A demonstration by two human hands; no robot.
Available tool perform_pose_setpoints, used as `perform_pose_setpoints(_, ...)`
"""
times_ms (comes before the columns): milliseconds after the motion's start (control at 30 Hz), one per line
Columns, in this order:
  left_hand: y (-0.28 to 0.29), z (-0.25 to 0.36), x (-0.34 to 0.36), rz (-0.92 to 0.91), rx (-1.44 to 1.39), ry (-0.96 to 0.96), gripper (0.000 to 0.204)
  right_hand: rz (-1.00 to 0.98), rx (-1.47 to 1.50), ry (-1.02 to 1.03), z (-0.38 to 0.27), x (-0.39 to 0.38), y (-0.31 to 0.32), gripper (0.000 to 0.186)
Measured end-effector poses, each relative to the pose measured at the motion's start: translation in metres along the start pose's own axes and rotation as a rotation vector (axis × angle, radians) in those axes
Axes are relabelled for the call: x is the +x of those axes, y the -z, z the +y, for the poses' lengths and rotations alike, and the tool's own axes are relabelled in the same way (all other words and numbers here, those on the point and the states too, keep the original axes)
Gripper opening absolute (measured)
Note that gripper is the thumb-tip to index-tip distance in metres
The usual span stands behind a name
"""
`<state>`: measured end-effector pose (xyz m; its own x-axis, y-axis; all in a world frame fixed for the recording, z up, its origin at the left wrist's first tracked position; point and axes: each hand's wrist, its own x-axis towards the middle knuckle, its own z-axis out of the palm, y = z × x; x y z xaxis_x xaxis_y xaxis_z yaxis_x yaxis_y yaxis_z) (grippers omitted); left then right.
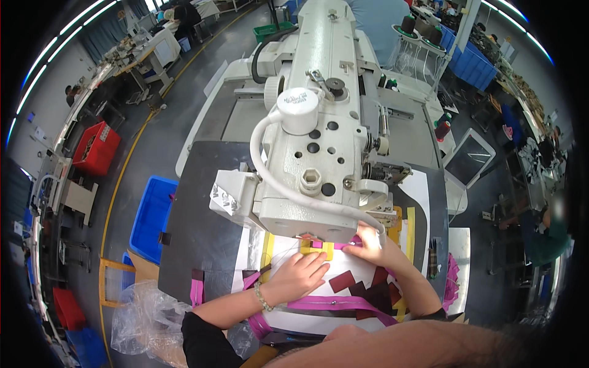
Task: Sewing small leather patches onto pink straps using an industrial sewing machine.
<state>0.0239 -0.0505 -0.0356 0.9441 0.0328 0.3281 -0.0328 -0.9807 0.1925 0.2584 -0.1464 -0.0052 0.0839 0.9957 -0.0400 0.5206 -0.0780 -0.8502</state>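
Note:
Below the head of a large white sewing machine [310, 199], a magenta zipper [338, 246] lies with its end at a yellow guide plate [329, 255]. My left hand [296, 279] rests flat, its fingers stretched out and their tips on the yellow plate's near edge. My right hand [370, 246] pinches the zipper to the right of the plate, by what looks like its slider. Another magenta zipper strip [334, 303] runs across the white work surface nearer to me. Dark red and brown fabric patches [343, 281] are scattered beside my right forearm.
A grey-black table [190, 214] surrounds the machine. More magenta zipper [197, 288] hangs at its left front edge. A blue bin [153, 218] and clear plastic bags [150, 319] are at the left. Thread cones [408, 24] and a tablet-like screen [470, 157] stand on the right.

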Motion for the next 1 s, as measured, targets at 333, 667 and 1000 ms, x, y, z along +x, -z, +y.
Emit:
perform_pose_setpoints(333,0.002,0.001,0.005,0.024,-0.038,0.015,0.038,0.045,-0.493,-0.104,-0.02,-0.049,0.016,0.05)
perform_pose_setpoints(667,0.0,0.0,0.005,0.014,-0.013,-0.006,0.038,0.428,-1.132,0.006,-0.017,-0.069,0.045,0.061)
perform_pose_setpoints(1000,0.001,0.002,0.003,0.016,-0.027,0.008,0.035,0.18,-1.13,-0.188,-0.019,-0.068,0.042,0.067)
